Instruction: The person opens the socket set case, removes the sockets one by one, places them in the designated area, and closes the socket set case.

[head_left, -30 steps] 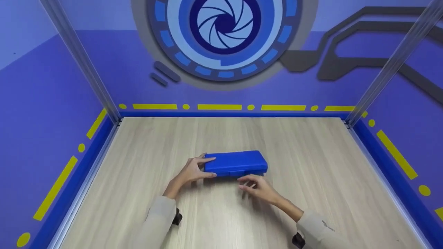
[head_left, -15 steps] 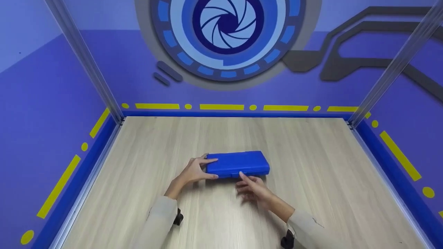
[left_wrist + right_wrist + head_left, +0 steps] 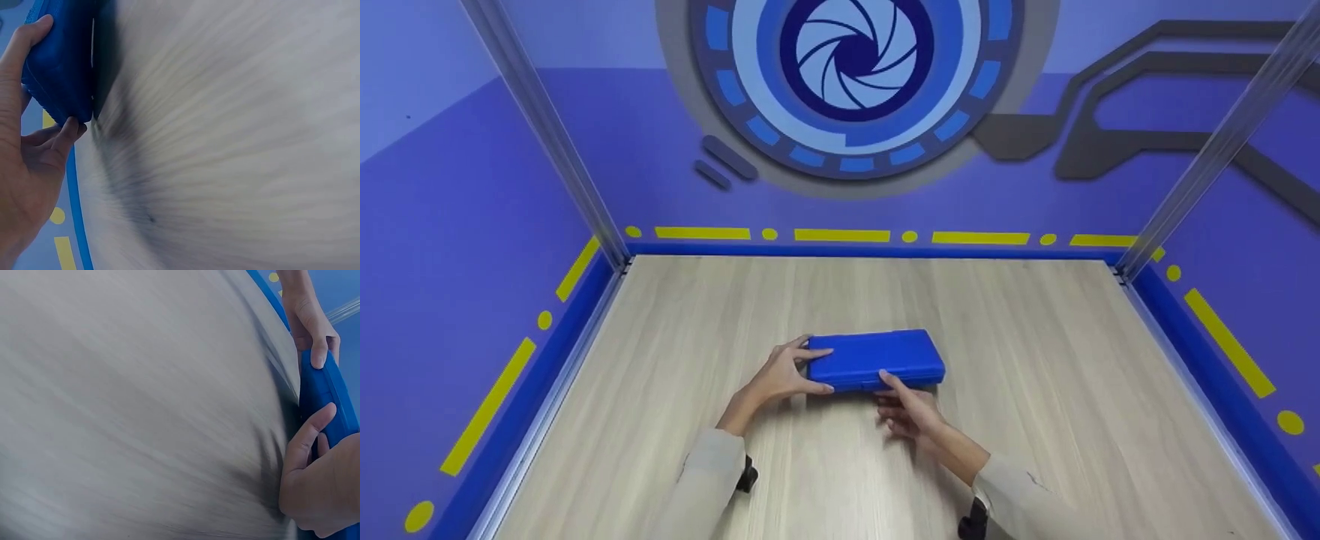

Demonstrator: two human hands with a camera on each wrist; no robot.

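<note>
A flat rectangular blue plastic case [image 3: 877, 356] with its lid down is in the middle of the wooden table. My left hand [image 3: 780, 371] grips its left end, thumb at the front edge and index finger on top. In the left wrist view the other fingertips of the left hand [image 3: 34, 169] meet the case's far corner. With its thumb, my right hand [image 3: 915, 412] touches the front edge beside a small latch [image 3: 871, 385]. Its other fingers hang loosely bent in front of the case. The right wrist view shows that thumb [image 3: 315, 424] against the case's side.
The wooden table [image 3: 697, 300] is bounded by blue wall panels [image 3: 840, 202] with yellow markings at the back and both sides. Metal posts [image 3: 562, 157] stand at the back corners. Each wrist wears a dark strapped device [image 3: 748, 475].
The right hand has turned and shifted slightly left, its thumb rising from below onto the case's front edge. The left hand keeps its hold on the case.
</note>
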